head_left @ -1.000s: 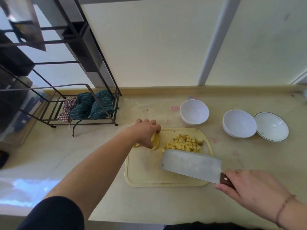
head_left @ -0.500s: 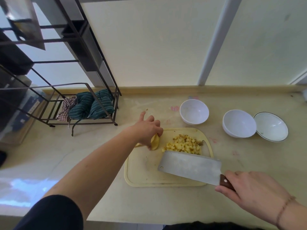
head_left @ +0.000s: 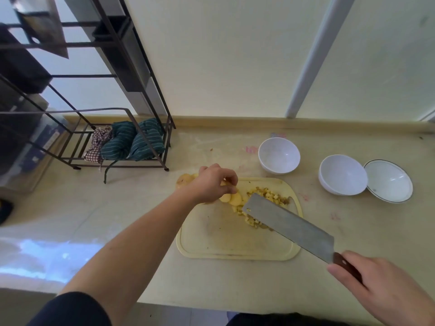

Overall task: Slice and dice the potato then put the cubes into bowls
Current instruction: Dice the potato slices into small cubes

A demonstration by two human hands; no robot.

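Potato slices (head_left: 231, 198) are lying at the far left of the cutting board (head_left: 221, 241), right under the left hand (head_left: 211, 182), whose curled fingers are pinching the topmost slices. More potato pieces (head_left: 184, 180) are sitting on the bench (head_left: 117, 208) just left of that hand, off the board's corner. The right hand (head_left: 381, 290) is gripping the wooden handle of a cleaver (head_left: 289, 225), fingers wrapped round it, and is holding the wide blade tilted, its tip pointing toward the left hand. Diced potato cubes (head_left: 268, 196) are lying in a heap on the board between the two hands, partly hidden behind the blade. Beyond the right hand, three white bowls are standing on the bench: one bowl (head_left: 279, 155) just past the board's far edge, a second bowl (head_left: 342, 174) further right, and a rimmed bowl (head_left: 389, 181) touching it on the right. Far to the left of the left hand, a metal rack (head_left: 122, 135) is holding folded striped cloths (head_left: 134, 140).
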